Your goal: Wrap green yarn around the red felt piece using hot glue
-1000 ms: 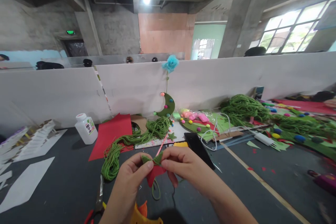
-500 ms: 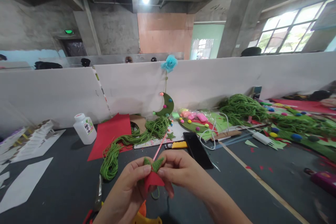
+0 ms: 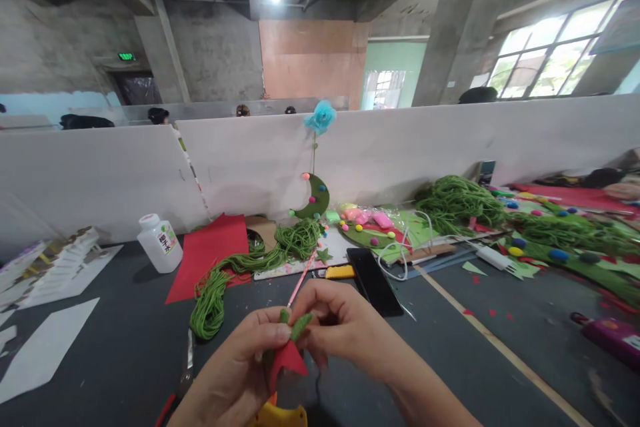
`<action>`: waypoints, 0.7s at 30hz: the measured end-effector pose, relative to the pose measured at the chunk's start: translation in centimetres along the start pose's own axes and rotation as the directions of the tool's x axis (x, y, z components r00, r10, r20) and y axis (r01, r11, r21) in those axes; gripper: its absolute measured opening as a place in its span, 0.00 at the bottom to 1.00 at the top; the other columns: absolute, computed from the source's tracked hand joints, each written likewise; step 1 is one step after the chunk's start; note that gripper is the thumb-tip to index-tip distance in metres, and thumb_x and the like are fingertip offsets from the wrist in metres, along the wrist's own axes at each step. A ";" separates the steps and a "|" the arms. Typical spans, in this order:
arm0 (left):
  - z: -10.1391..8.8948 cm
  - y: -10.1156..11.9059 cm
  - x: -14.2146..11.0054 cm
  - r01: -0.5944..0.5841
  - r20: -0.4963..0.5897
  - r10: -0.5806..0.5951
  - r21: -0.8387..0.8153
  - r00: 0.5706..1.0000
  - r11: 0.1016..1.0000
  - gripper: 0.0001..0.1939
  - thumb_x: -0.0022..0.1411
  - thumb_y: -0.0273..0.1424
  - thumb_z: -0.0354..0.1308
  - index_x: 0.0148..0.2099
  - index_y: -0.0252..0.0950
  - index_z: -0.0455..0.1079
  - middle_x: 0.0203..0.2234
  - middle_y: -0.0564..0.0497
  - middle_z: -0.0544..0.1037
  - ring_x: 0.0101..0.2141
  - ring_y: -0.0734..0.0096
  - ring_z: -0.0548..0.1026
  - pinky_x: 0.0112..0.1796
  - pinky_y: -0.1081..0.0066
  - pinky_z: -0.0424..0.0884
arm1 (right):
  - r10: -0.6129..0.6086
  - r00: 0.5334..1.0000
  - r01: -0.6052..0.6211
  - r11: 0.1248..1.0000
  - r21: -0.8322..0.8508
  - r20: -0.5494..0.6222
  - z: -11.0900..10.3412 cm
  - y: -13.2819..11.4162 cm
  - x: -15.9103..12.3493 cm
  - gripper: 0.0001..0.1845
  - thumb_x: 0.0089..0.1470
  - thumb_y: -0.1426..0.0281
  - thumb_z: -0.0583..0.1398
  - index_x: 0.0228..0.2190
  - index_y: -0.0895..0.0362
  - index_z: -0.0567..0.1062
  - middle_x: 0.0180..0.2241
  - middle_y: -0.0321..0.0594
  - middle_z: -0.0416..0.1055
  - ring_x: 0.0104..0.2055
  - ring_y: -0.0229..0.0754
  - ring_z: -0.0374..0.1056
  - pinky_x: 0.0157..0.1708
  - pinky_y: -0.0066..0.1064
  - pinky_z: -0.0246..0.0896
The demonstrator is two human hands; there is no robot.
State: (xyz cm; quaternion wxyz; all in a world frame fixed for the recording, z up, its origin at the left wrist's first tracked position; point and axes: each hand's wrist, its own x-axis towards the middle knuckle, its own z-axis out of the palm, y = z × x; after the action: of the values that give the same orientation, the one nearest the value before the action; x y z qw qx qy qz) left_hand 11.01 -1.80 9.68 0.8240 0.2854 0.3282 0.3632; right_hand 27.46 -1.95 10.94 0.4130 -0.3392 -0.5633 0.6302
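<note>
My left hand [image 3: 245, 357] pinches a small pointed red piece [image 3: 287, 360], perhaps a star, between thumb and fingers. Green yarn [image 3: 301, 325] is wound around its upper points, while its lower red points are bare. My right hand [image 3: 345, 320] is closed at the piece's right side, its fingertips partly hidden behind the green point. A thin dark strand hangs below those fingers, seemingly the yarn's loose length. Just beyond my hands, a pink-striped stick [image 3: 301, 280] slants up toward a small green star [image 3: 324, 255] on the table.
A green yarn skein [image 3: 207, 310] lies on red sheets [image 3: 220, 247], beside a white bottle [image 3: 160, 245]. Scissors [image 3: 187, 360] and a yellow tool [image 3: 280, 415] are near my left forearm. A phone [image 3: 375, 283], cutter [image 3: 340, 271] and white cable [image 3: 395, 270] lie ahead. A glue gun [image 3: 613, 339] sits right.
The red piece has tilted and moved slightly down in my left hand, with more red facing me. My right fingers have shifted from the green point's front to behind it.
</note>
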 end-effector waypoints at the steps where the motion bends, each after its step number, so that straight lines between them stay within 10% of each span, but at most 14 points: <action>1: -0.1 0.0 0.1 0.002 0.022 -0.002 -0.001 1.000 1.000 0.12 0.44 0.29 0.71 0.34 0.32 0.77 0.20 0.54 0.75 0.20 0.79 0.69 0.24 0.78 0.65 | -0.011 1.000 0.010 1.000 -0.021 -0.017 0.0 -0.1 0.0 0.07 0.43 0.71 0.64 0.25 0.57 0.70 0.16 0.28 0.68 0.15 0.29 0.59 0.17 0.21 0.53; 7: -0.1 0.1 1.1 -0.154 -0.012 0.158 0.157 0.987 0.976 0.15 0.49 0.40 0.69 0.35 0.37 0.74 0.23 0.54 0.75 0.26 0.72 0.71 0.30 0.74 0.66 | 0.020 0.982 -0.056 0.982 -0.182 -0.190 -0.5 -0.4 0.4 0.09 0.44 0.69 0.63 0.22 0.56 0.67 0.12 0.26 0.63 0.15 0.29 0.56 0.17 0.22 0.48; 12: -0.6 -0.1 1.7 -0.377 -0.133 0.455 0.385 0.880 0.842 0.15 0.45 0.40 0.71 0.31 0.36 0.76 0.23 0.54 0.74 0.27 0.71 0.68 0.31 0.72 0.64 | 0.041 0.966 -0.091 0.978 -0.187 -0.253 -0.6 0.2 1.0 0.10 0.46 0.70 0.64 0.21 0.55 0.66 0.10 0.24 0.60 0.14 0.29 0.52 0.17 0.23 0.43; 21: -0.7 0.0 1.1 -0.424 -0.177 0.490 0.312 0.853 0.850 0.07 0.49 0.33 0.70 0.29 0.36 0.76 0.24 0.55 0.74 0.29 0.74 0.68 0.33 0.76 0.65 | 0.018 0.989 -0.034 0.994 -0.108 -0.148 -0.1 -0.1 0.6 0.06 0.51 0.67 0.60 0.27 0.55 0.68 0.12 0.23 0.59 0.14 0.29 0.54 0.19 0.24 0.42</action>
State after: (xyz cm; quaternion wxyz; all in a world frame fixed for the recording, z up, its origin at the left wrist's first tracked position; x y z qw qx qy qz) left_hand 11.07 -0.75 8.87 0.6198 0.4137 0.3961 0.5365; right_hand 27.32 -1.41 11.09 0.4258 -0.4142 -0.5606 0.5769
